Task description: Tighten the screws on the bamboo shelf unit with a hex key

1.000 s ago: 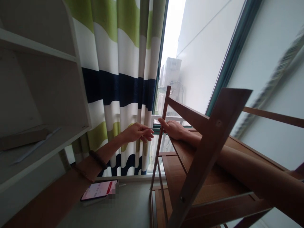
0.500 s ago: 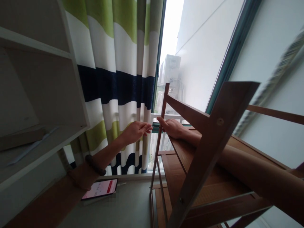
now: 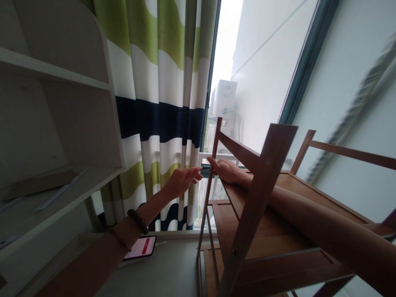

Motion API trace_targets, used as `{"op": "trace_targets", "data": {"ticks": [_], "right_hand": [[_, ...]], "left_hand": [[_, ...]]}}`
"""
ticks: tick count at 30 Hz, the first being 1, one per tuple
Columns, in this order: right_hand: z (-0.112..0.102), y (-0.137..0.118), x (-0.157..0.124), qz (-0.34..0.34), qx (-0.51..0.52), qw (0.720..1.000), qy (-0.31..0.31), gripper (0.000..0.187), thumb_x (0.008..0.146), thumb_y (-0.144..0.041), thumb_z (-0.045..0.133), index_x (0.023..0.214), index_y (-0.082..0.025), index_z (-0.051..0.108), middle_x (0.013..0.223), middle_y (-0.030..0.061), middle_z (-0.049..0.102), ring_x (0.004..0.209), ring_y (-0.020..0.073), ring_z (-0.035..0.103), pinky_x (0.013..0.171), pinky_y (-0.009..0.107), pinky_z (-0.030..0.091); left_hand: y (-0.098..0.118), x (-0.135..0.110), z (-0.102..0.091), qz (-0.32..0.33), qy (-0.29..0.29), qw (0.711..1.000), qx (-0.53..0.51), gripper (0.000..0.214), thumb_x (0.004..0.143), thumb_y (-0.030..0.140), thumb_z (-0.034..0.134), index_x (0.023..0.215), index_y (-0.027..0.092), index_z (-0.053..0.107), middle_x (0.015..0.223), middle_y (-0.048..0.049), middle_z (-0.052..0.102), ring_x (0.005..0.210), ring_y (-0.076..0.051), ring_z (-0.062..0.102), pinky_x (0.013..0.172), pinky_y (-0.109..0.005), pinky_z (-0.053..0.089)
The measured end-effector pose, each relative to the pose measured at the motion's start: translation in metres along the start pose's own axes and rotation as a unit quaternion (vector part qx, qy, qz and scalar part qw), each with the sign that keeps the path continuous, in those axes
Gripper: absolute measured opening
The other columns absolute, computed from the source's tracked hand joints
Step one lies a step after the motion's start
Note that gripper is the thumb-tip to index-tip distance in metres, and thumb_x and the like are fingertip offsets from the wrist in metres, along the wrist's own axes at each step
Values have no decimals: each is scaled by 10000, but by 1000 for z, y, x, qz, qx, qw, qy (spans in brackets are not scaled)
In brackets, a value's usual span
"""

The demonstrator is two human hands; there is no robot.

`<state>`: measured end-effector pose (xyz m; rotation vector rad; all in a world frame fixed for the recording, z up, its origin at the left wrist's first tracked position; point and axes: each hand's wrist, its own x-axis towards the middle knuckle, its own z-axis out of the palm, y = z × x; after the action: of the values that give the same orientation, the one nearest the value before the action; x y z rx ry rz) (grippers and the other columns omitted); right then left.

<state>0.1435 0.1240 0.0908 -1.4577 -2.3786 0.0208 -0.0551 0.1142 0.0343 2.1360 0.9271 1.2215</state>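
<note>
A brown wooden shelf rack (image 3: 253, 243) stands at the right, its slim far post (image 3: 208, 192) rising in front of the window. My right hand (image 3: 227, 170) reaches through the rack above its upper board and closes around that post, thumb on the near side. Just left of the post is my left hand (image 3: 181, 181), its thumb and fingers pinched together. A thin dark sliver shows between its fingertips and the post; I cannot make out what it is. Dark bands circle my left wrist.
Green, white and navy curtains (image 3: 176, 123) hang behind my left hand. White shelving (image 3: 114, 123) fills the left side, with a flat brown piece (image 3: 40, 183) on it. A lit phone (image 3: 144, 246) lies on the white surface (image 3: 167, 268) below. A twisted rope-like band (image 3: 355, 107) runs along the right wall.
The view has shifted, so more of the left shelving and rack shows. My left fingers look slightly more extended near the post. My right hand keeps its place on the post.
</note>
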Motion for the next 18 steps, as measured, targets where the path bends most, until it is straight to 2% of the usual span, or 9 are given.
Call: {"op": "trace_targets", "data": {"ticks": [2, 5, 7, 9, 11, 12, 15, 18], "right_hand": [[0, 1, 0, -6, -9, 1000, -2, 666, 880, -607, 146, 728, -198, 650, 683, 41, 645, 657, 176, 594, 630, 264, 406], [0, 0, 0, -3, -7, 1000, 2, 668, 879, -607, 146, 735, -196, 653, 688, 43, 648, 656, 176, 596, 633, 265, 410], [0, -1, -1, -4, 0, 1000, 6, 703, 879, -607, 98, 730, -196, 649, 689, 44, 646, 652, 176, 595, 632, 267, 412], [0, 0, 0, -7, 0, 1000, 6, 705, 881, -601, 87, 738, -195, 646, 690, 43, 644, 652, 173, 594, 631, 263, 413], [1, 1, 0, -10, -8, 1000, 1, 671, 886, -596, 124, 758, -192, 645, 690, 41, 644, 655, 167, 594, 637, 256, 411], [2, 2, 0, -12, -10, 1000, 0, 659, 888, -591, 133, 767, -191, 643, 689, 39, 643, 655, 164, 593, 643, 255, 409], [3, 3, 1, -31, -10, 999, 8, 657, 890, -587, 108, 813, -195, 629, 683, 30, 632, 649, 158, 586, 651, 260, 404], [3, 2, 0, -44, -5, 999, 20, 655, 887, -592, 88, 865, -202, 614, 681, 21, 622, 646, 157, 580, 631, 256, 402]], "left_hand": [[6, 1, -4, -58, -30, 992, -108, 490, 876, 490, 351, 1070, 120, 609, 1007, -115, 679, 894, -208, 648, 803, -386, 517], [10, 5, -14, -120, -93, 958, -243, 427, 864, 424, 445, 1151, 130, 561, 1118, -125, 635, 1049, -218, 586, 917, -395, 461], [9, 8, -20, -152, -138, 935, -289, 413, 842, 379, 512, 1179, 142, 541, 1140, -127, 622, 1061, -213, 579, 940, -393, 445], [6, 12, -23, -170, -175, 925, -293, 411, 816, 364, 556, 1161, 140, 557, 1119, -129, 633, 1032, -215, 596, 932, -401, 453], [0, 14, -23, -155, -183, 939, -245, 396, 790, 373, 582, 1103, 130, 598, 1083, -126, 650, 996, -226, 611, 885, -410, 487], [-3, 15, -22, -133, -167, 956, -201, 390, 785, 387, 579, 1077, 131, 614, 1063, -121, 658, 970, -230, 621, 841, -412, 511], [-12, 15, -16, -27, -79, 997, -8, 396, 804, 438, 518, 1089, 181, 617, 1000, -91, 679, 850, -213, 647, 726, -407, 544], [-14, 12, -13, 56, -30, 985, 158, 402, 827, 453, 466, 1131, 225, 596, 928, -75, 692, 747, -187, 649, 711, -404, 533]]}}
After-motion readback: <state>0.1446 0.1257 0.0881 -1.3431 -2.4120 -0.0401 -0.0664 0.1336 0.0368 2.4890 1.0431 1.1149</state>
